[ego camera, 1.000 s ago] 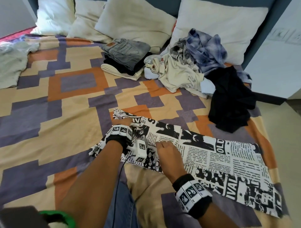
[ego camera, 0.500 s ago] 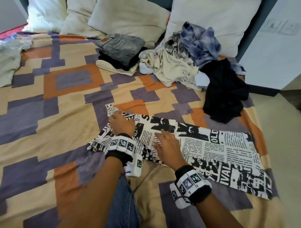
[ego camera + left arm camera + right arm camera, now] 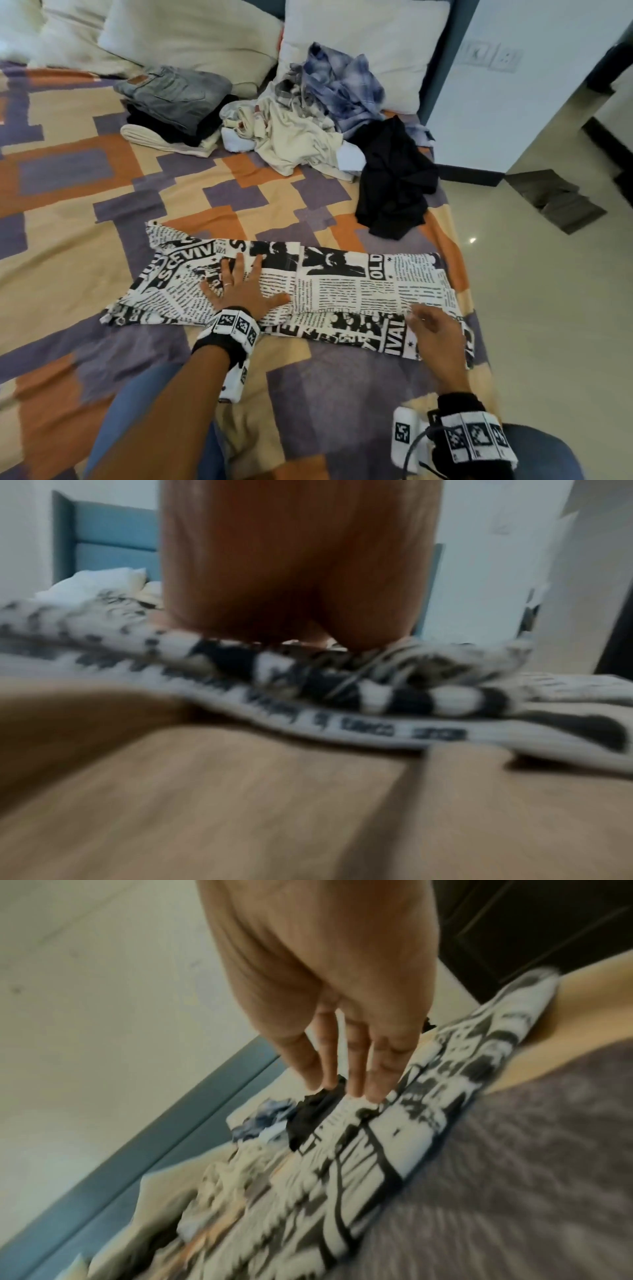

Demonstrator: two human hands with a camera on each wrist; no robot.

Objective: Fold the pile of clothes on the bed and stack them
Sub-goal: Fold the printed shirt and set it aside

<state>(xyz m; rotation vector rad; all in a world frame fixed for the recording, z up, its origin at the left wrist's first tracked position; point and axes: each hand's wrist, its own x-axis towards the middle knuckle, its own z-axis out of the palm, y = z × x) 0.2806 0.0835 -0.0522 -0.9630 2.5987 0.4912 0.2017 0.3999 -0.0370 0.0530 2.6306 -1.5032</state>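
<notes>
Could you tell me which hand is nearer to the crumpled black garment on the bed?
Right. The right hand lies at the newspaper-print garment's right end, below the crumpled black garment; the left hand presses flat farther left.

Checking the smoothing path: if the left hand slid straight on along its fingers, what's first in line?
The left hand lies flat on the newspaper-print garment, fingers pointing up the bed. It would cross the garment's far edge onto bare bedspread; the folded stack probably lies left of that line.

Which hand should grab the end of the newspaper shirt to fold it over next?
Probably the right hand. It hovers with straight fingers at the right end of the newspaper-print shirt, ready to pinch that end. The left hand is spread flat on the shirt's left part, well placed to hold it down.
</notes>
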